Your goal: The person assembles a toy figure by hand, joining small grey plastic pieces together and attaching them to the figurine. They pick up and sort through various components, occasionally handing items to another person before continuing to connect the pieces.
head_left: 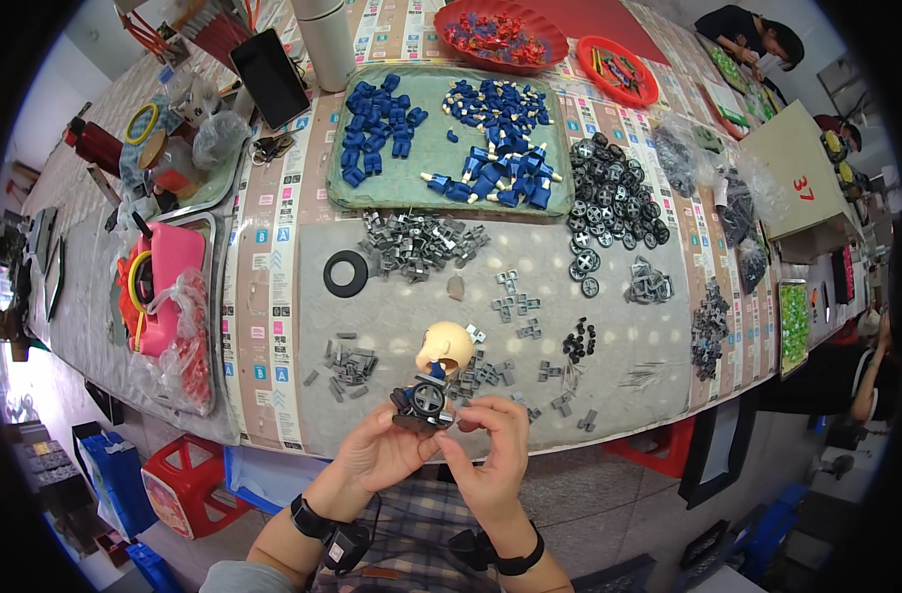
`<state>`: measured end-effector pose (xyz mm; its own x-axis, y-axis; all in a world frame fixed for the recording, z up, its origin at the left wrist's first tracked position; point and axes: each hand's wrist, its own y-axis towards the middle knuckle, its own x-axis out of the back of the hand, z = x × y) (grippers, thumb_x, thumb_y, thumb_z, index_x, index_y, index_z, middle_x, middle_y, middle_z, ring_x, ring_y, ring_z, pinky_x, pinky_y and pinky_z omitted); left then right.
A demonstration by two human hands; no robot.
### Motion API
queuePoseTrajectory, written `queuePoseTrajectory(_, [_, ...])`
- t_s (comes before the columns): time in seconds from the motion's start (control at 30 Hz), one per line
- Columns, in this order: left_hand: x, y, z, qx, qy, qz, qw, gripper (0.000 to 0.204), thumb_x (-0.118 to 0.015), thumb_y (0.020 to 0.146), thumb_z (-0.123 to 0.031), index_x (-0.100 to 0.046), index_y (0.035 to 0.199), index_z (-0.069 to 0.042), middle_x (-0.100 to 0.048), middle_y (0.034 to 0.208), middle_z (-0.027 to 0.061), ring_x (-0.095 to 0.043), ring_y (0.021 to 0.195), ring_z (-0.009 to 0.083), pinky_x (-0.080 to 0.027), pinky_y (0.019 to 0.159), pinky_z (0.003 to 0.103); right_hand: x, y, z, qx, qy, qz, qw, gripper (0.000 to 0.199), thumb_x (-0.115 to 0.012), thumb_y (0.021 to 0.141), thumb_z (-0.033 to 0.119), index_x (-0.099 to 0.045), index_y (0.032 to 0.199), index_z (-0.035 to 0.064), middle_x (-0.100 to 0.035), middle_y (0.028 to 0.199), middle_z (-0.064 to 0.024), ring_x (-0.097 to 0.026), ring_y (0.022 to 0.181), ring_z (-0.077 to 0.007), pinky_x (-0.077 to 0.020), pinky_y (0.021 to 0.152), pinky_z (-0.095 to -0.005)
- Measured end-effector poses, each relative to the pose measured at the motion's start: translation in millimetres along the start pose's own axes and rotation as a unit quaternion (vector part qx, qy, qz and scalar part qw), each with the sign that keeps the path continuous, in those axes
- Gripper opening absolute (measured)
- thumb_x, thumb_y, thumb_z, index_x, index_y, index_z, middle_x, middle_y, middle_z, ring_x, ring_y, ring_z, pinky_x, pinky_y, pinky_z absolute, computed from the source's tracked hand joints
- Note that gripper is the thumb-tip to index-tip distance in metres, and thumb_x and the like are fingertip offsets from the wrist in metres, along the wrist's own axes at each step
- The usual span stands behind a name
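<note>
Both hands hold a small toy build (426, 398) over the table's near edge: a dark grey body with a black wheel facing me and a pale yellow round head (445, 345) on top. My left hand (380, 450) cups it from below and the left. My right hand (492, 435) pinches its right side with thumb and fingers. Small heaps of grey parts (350, 362) and several tiny black pieces (578, 341) lie just beyond the hands.
A green tray (433, 173) holds blue parts. Black wheels (609, 203) are piled to its right, grey brackets (416, 242) and a black ring (346, 273) in front. Red bowls (500, 35) stand far back. A pink box (169, 287) sits left. Other people work at right.
</note>
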<state>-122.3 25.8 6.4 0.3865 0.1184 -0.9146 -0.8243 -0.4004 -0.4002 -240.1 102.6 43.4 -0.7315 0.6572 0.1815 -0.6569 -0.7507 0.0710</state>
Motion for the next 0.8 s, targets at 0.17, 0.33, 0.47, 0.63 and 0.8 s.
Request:
queuePoseTrajectory(0.17, [1.6,-1.2,-0.6,0.007,-0.051,0.000,0.999,0.047,-0.061,0.076,-0.022,-0.047,0.115,0.001,-0.050,0.114,0.0172,-0.049,0.107,0.0250,-0.042,0.091,0.037,1.3,5.9,-3.0,-0.019,0.019,0.028,0.999,0.028,-0.069,0.069,0.004,-0.058,0.095,0.0028,-0.049,0.094,-0.0090,-0.052,0.074,-0.0153,-0.0448,0.065,-0.0256])
queuePoseTrajectory(0.33, [2.6,0.8,-1.3,0.021,-0.101,0.039,0.994,0.037,-0.060,0.078,-0.017,-0.051,0.110,0.000,-0.052,0.114,0.0160,-0.049,0.109,0.0234,-0.041,0.094,0.036,2.6,12.5,1.8,-0.032,0.038,0.084,0.995,0.024,-0.064,0.072,0.001,-0.058,0.094,0.0015,-0.048,0.094,-0.0077,-0.051,0.079,-0.0131,-0.0440,0.070,-0.0242])
queuePoseTrajectory(0.47, [-2.5,0.9,-2.2,0.026,-0.072,0.027,0.997,0.041,-0.061,0.077,-0.019,-0.050,0.111,0.001,-0.050,0.116,0.0178,-0.044,0.114,0.0295,-0.040,0.095,0.037,2.5,13.5,2.1,-0.047,0.062,0.084,0.993,0.023,-0.064,0.071,0.000,-0.058,0.093,0.0014,-0.048,0.092,-0.0074,-0.051,0.078,-0.0133,-0.0440,0.069,-0.0243])
queuePoseTrajectory(0.63, [4.0,-0.6,-2.7,0.032,-0.066,0.051,0.996,0.048,-0.062,0.076,-0.022,-0.048,0.114,0.003,-0.047,0.119,0.0215,-0.038,0.119,0.0357,-0.038,0.096,0.038,5.4,16.1,4.3,-0.012,0.019,0.106,0.994,0.021,-0.065,0.071,0.001,-0.059,0.091,0.0021,-0.050,0.087,-0.0077,-0.055,0.075,-0.0147,-0.0467,0.065,-0.0249])
queuePoseTrajectory(0.8, [12.9,-2.4,-3.3,0.059,-0.083,0.087,0.991,0.050,-0.063,0.075,-0.024,-0.048,0.115,0.002,-0.045,0.121,0.0228,-0.037,0.120,0.0354,-0.038,0.096,0.039,5.2,18.8,11.6,0.006,0.001,0.126,0.992,0.020,-0.065,0.071,0.002,-0.059,0.091,0.0016,-0.051,0.086,-0.0073,-0.056,0.074,-0.0145,-0.0473,0.065,-0.0249])
